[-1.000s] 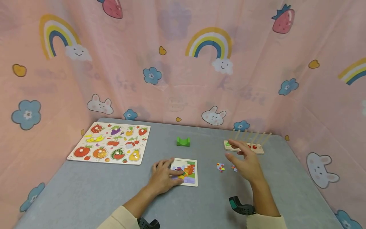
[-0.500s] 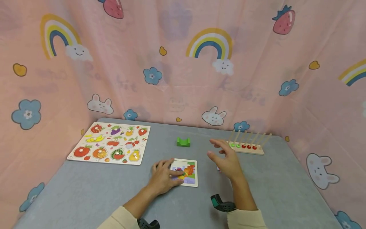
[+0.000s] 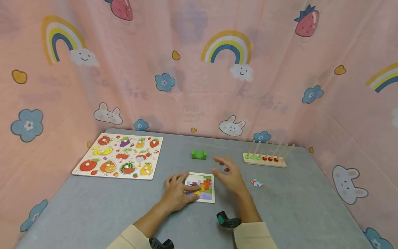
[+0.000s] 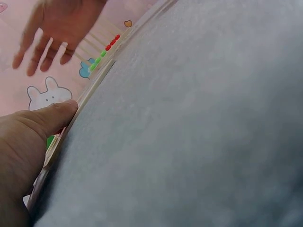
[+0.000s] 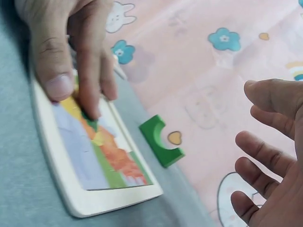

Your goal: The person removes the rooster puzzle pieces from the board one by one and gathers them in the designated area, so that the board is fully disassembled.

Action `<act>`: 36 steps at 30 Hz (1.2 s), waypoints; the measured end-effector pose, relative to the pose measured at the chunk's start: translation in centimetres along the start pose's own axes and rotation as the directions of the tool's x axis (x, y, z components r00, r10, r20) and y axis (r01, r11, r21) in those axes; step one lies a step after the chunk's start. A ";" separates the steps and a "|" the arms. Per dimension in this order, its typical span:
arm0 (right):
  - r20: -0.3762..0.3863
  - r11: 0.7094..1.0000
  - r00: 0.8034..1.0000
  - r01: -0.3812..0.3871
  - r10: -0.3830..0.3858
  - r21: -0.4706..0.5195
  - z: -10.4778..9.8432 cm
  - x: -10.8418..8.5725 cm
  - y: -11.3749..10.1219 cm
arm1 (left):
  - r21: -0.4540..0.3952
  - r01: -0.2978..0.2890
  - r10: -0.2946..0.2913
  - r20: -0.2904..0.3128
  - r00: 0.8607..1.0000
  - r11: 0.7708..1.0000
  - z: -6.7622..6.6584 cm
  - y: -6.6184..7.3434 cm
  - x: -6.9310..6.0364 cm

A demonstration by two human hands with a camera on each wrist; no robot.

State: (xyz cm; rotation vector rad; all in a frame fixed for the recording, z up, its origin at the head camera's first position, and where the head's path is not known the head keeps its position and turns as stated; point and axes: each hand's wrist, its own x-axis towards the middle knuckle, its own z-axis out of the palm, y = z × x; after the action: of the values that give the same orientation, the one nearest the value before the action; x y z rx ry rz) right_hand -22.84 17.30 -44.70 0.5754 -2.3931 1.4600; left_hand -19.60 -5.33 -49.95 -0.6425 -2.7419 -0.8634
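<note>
My left hand (image 3: 174, 195) rests on a small jigsaw puzzle (image 3: 206, 196) in a pale wooden frame, on the grey table. In the right wrist view its thumb (image 5: 56, 75) and fingers press on the colourful picture, near one side of the frame. A pale unfilled patch shows in the picture. My right hand (image 3: 231, 176) hovers just right of the puzzle, fingers spread and slightly bent, holding nothing. One loose jigsaw piece (image 3: 257, 183) lies right of that hand. A second piece is almost wholly hidden behind the hand.
A green block with a curved notch (image 3: 199, 155) stands behind the puzzle. A large fruit peg board (image 3: 119, 159) lies at the back left. At the back right is a wooden rack (image 3: 265, 163) with upright sticks and green and red beads. A patterned pink curtain (image 3: 192, 100) surrounds the table.
My right hand has moved left, from above the loose pieces towards the puzzle. One loose piece and the bead rack are uncovered again. My left hand has stayed on the puzzle.
</note>
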 end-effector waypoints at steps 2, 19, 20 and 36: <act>0.014 1.000 1.000 -0.019 0.019 0.004 0.5 -0.1 0.3 | -0.001 -0.001 0.001 0.000 1.000 1.000 -0.1 0.0 0.0; 0.117 0.990 0.991 -0.045 0.061 -0.136 2.5 -1.0 3.1 | -0.007 0.002 -0.002 0.001 1.000 1.000 -0.2 0.1 0.0; 0.124 0.988 0.991 -0.036 0.055 -0.151 2.5 -1.0 3.1 | -0.006 0.001 -0.001 -0.001 1.000 1.000 -0.2 0.1 0.0; 0.168 0.925 0.973 -0.086 0.158 -0.369 3.1 -1.0 2.6 | -0.016 0.002 -0.002 -0.009 1.000 1.000 -0.2 0.1 0.0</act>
State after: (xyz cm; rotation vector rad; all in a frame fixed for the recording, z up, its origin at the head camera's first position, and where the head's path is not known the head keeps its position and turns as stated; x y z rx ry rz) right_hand -23.32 15.83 -48.55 0.5036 -2.8053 1.0018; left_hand -19.58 -5.38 -49.77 -0.6380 -2.7308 -0.8876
